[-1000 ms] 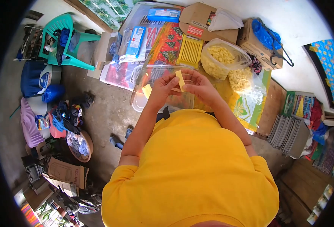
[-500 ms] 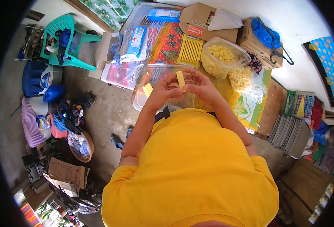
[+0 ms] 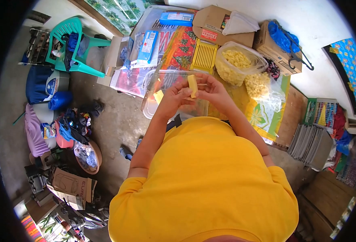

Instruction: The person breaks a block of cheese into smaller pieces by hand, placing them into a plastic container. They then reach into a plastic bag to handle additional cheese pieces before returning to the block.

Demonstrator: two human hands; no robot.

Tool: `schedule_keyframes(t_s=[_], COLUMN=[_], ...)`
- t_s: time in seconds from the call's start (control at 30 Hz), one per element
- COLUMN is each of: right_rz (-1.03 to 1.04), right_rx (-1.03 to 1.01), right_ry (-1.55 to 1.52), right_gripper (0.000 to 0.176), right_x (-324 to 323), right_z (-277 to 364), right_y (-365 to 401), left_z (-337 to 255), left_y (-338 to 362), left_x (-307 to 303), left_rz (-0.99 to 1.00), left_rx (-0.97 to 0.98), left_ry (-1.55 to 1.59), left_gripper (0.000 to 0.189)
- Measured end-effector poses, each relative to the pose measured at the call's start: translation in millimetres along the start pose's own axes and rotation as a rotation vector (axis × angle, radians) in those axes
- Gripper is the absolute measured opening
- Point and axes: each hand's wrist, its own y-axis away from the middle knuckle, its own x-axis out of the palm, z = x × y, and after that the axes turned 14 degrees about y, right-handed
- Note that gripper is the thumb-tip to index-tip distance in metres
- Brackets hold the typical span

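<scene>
A small yellow oblong block [image 3: 193,85] stands roughly upright between my two hands above the table. My left hand [image 3: 174,99] has its thumb and fingers closed on the block's left side. On the other side, the thumb and fingers of my right hand [image 3: 212,92] also grip it, near its lower end. Below my hands is a clear plastic tub [image 3: 149,112], partly hidden by them. Another yellow piece [image 3: 158,96] lies in or over the tub, left of my left hand. Beyond my hands sits a yellow slatted tray [image 3: 204,56].
Right of the tray are a clear bag of yellow pieces [image 3: 237,60] and a second bag [image 3: 257,85]. Cardboard boxes [image 3: 208,25] stand at the back. Blue packs [image 3: 147,46] lie at the left. A green chair [image 3: 81,60] stands left of the table.
The yellow block has tilted or turned slightly between my fingers, and my left fingers have shifted a little on it. The whole view has moved slightly.
</scene>
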Motion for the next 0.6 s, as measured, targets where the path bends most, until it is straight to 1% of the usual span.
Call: schedule_keyframes(t_s=[0.1,0.23,0.3,0.4,0.5,0.6], right_rz=[-0.016,-0.046,-0.058,-0.097,-0.092,-0.035], right_rx=[-0.063,-0.072,-0.064,-0.08,-0.033,-0.06], right_ry=[0.052,0.184,0.239,0.251,0.188,0.129], right_gripper=[0.062,0.062,0.062,0.063,0.062,0.059], right_x=[0.5,1.0,2.2,1.1,0.4,1.4], right_z=[1.9,-0.2,-0.1,-11.3,-7.4,3.5], right_y=[-0.7,0.3,1.6,-3.1,-1.7,0.5], left_z=[-3.8,-4.7,-2.0,-1.0,-1.9,-5.0], left_y=[0.2,1.0,1.7,1.5,2.1,4.5], left_x=[0.9,3.2,5.6,4.4,5.9,10.4], left_rz=[-0.029,-0.039,-0.055,-0.066,-0.048,-0.025], left_rx=[-0.012,-0.006,0.03,0.042,0.046,0.044], left_ry=[0.011,0.081,0.026,-0.009,-0.017,0.014], left_gripper=[0.041,0.036,0.034,0.034,0.034,0.035])
